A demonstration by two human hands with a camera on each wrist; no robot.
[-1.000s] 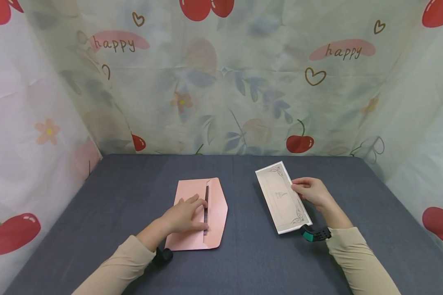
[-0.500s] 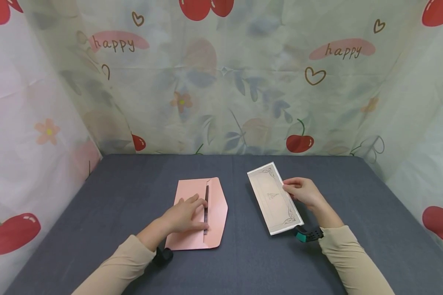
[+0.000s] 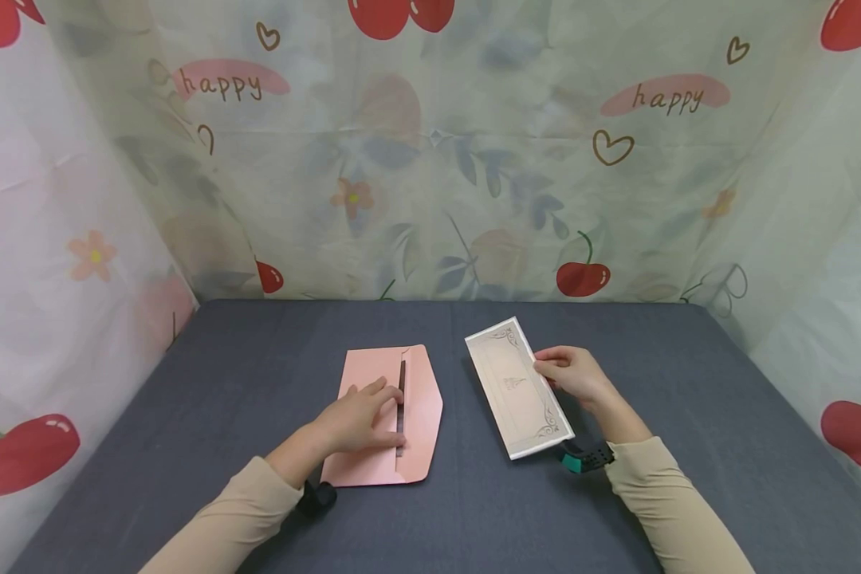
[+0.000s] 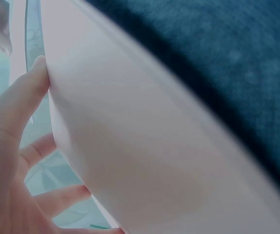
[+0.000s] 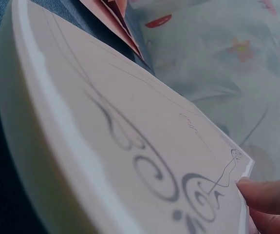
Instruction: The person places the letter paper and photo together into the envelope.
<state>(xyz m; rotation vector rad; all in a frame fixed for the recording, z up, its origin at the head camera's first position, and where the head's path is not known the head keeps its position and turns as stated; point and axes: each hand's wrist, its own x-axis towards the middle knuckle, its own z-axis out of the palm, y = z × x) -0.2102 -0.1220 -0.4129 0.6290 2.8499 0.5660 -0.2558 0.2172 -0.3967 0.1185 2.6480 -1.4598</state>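
dark grey tabletop (image 3: 466,522), pale fabric backdrop (image 3: 434,104), printed red cherries (image 3: 583,280), brown hearts (image 3: 613,149), orange flowers (image 3: 353,199), "happy" lettering (image 3: 667,97)

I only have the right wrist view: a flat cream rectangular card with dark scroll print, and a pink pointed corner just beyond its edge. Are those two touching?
Observer: No. In the head view, a strip of the dark blue-grey cloth-covered table shows between the card and that pink paper envelope.

Operator: Good. And where is the bare left hand, relative to the envelope?

Observer: The left hand rests on the envelope, with the tips of the thumb and index finger at the long dark slot of its pocket; the head view shows that clearly.
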